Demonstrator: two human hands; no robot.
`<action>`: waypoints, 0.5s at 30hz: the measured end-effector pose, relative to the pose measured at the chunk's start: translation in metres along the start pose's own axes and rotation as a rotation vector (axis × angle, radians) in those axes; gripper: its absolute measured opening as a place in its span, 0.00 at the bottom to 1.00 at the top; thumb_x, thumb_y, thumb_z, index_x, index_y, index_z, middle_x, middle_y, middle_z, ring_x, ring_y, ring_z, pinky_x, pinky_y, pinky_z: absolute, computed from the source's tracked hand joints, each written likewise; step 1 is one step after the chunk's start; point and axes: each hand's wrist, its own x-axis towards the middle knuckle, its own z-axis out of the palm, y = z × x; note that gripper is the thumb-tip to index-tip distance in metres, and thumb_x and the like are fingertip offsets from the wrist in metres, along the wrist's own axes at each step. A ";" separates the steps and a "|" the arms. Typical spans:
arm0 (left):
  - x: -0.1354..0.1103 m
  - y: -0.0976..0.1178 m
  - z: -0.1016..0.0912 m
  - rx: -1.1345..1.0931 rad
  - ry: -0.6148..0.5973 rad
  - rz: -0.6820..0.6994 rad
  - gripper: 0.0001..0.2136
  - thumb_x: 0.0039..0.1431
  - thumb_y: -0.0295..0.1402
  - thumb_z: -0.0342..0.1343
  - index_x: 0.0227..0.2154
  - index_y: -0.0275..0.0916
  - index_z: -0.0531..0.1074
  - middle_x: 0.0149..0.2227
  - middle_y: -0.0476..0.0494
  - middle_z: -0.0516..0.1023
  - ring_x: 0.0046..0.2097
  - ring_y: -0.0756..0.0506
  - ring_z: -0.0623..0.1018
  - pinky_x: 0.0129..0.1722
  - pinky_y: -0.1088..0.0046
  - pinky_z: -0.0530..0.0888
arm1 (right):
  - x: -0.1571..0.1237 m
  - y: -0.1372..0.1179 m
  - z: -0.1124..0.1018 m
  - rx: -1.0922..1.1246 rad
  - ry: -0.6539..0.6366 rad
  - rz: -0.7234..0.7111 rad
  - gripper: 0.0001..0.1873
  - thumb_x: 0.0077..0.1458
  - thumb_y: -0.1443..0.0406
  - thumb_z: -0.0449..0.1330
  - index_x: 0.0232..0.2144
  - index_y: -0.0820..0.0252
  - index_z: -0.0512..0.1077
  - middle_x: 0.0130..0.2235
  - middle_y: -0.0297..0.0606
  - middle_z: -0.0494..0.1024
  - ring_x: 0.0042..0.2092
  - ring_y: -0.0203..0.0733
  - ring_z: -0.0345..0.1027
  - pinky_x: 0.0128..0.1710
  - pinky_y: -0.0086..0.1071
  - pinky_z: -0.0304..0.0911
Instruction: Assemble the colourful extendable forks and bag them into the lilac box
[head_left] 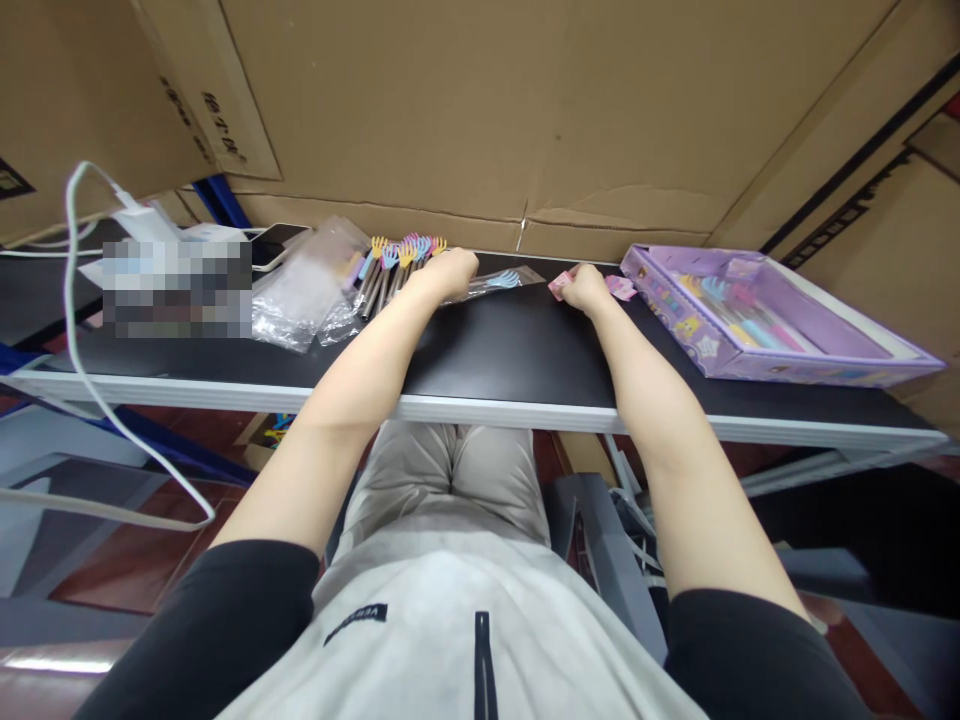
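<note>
My left hand [448,271] is curled shut at the far edge of the black table [487,355], gripping a clear sleeve with a blue-tipped pen [501,281] inside. Just left of it lies a row of several pens with coloured hand-shaped tops [396,258]. My right hand [583,288] is closed in a pinch on a small pink card [559,287]. Another pink card [621,288] lies beside that hand.
A purple display box [757,320] with pens stands at the right. Clear plastic bags [307,285] lie left of the pens, beside a phone [274,243] and a white charger with cable [135,215]. Cardboard boxes [525,110] wall the back.
</note>
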 end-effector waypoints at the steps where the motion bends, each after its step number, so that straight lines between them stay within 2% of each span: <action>1: -0.001 -0.001 -0.001 0.002 -0.008 -0.009 0.22 0.61 0.20 0.57 0.57 0.33 0.80 0.56 0.32 0.83 0.59 0.37 0.82 0.57 0.67 0.78 | -0.002 -0.003 -0.002 0.004 0.015 -0.009 0.10 0.54 0.71 0.64 0.28 0.56 0.66 0.39 0.43 0.78 0.50 0.52 0.76 0.53 0.40 0.69; 9: -0.005 0.003 -0.008 0.013 -0.045 -0.012 0.26 0.56 0.21 0.59 0.58 0.36 0.80 0.57 0.34 0.83 0.59 0.36 0.81 0.57 0.66 0.77 | -0.006 -0.008 -0.009 0.068 0.106 -0.070 0.09 0.58 0.69 0.60 0.27 0.56 0.66 0.38 0.45 0.79 0.46 0.51 0.73 0.51 0.40 0.67; 15: 0.007 -0.005 0.002 -0.043 -0.027 0.059 0.26 0.53 0.24 0.61 0.57 0.36 0.81 0.52 0.36 0.85 0.56 0.36 0.82 0.57 0.66 0.77 | -0.012 -0.012 -0.009 0.176 0.080 -0.124 0.09 0.58 0.72 0.57 0.27 0.56 0.66 0.30 0.41 0.76 0.36 0.46 0.73 0.47 0.38 0.69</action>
